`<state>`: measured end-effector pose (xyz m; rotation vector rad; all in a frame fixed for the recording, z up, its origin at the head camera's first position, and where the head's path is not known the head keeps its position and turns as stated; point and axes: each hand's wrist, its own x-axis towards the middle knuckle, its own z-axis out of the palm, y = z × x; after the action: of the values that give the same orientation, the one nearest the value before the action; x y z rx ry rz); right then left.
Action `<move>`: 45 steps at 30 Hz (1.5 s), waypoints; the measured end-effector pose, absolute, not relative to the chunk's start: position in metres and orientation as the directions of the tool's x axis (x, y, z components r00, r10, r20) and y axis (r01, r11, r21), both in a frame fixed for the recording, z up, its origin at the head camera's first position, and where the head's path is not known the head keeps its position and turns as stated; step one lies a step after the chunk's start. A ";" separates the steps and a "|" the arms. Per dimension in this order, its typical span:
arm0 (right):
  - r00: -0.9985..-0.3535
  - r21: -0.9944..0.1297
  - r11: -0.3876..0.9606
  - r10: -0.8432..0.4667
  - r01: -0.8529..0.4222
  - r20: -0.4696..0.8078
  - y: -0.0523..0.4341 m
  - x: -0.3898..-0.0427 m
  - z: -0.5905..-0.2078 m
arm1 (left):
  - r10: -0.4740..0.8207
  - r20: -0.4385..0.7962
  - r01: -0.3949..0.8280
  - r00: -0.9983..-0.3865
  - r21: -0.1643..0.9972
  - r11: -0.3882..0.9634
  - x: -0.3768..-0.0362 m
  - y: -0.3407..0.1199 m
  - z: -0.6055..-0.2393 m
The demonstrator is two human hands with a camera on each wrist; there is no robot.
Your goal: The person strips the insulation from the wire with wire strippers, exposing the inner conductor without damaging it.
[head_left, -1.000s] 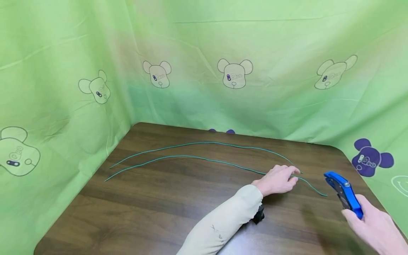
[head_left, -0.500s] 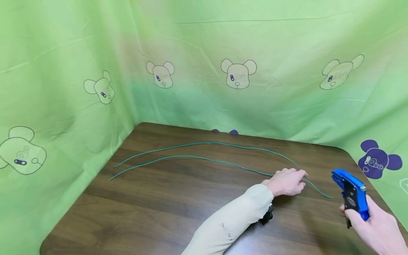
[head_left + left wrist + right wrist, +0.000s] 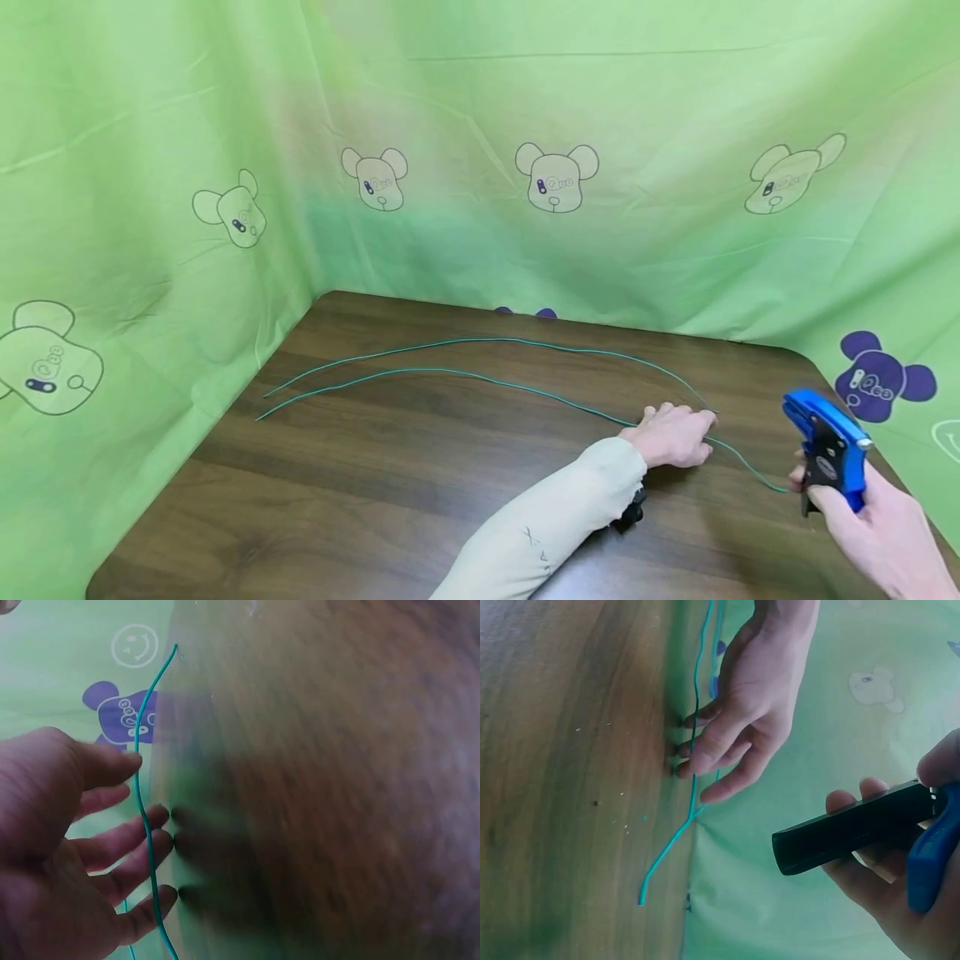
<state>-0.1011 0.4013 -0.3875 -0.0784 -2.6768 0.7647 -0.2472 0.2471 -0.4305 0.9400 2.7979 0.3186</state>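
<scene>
Two thin teal wires lie in long arcs across the table, the near wire [image 3: 480, 377] in front of the far wire [image 3: 510, 339]. My left hand [image 3: 673, 435] is spread over the near wire toward its right end. In the left wrist view the wire runs past the thumb [image 3: 112, 765] and across the loosely bent fingers, whose tips come down at the table. Thumb and forefinger stand apart. My right hand [image 3: 885, 529] grips a blue and black wire stripper [image 3: 832, 442], held up near the right end of the near wire.
The brown wooden table [image 3: 337, 483] has rounded corners. A green printed curtain [image 3: 450, 100] encloses it at the back and both sides. Several tiny scraps show on the tabletop in the right wrist view. A black wrist device [image 3: 630, 512] sits under the left sleeve.
My left hand has shifted a little right and toward me, and the near wire's right end has slid forward with it. The wire stripper has turned in my right hand, its black side now showing.
</scene>
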 end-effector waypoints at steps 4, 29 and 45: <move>-0.925 -0.530 0.844 0.134 -0.082 0.356 0.397 -0.104 -0.385 | 0.640 -0.092 0.603 -0.763 0.255 0.756 -0.246 0.250 -0.430; -0.851 -0.571 0.770 0.069 -0.287 0.521 0.377 -0.115 -0.360 | 0.758 -0.012 0.724 -0.652 0.284 0.628 -0.245 0.256 -0.431; -0.793 -0.550 0.725 0.011 -0.413 0.610 0.362 -0.123 -0.332 | 0.704 0.046 0.647 -0.709 0.441 0.622 -0.246 0.239 -0.413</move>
<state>-0.1231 0.3617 -0.3319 0.3039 -2.3315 0.9349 -0.2463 0.2387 -0.4132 1.1342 2.7094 0.6577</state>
